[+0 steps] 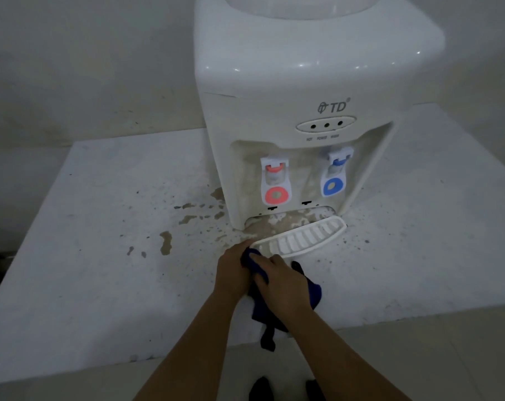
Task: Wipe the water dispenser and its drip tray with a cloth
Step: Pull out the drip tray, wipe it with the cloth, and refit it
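We find the water dispenser (297, 91) standing at the rear of the tabletop (95, 256). Its drip tray (300, 237) projects at its base, skewed, beneath two taps. Both hands lie directly before the tray, the cloth (260, 308) between them, the left hand (234, 270) beside the right hand (283, 282).

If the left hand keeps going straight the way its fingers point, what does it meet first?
Most likely the near left end of the white slotted drip tray, just ahead of the left hand, which grips the dark blue cloth. Depth is hard to judge here.
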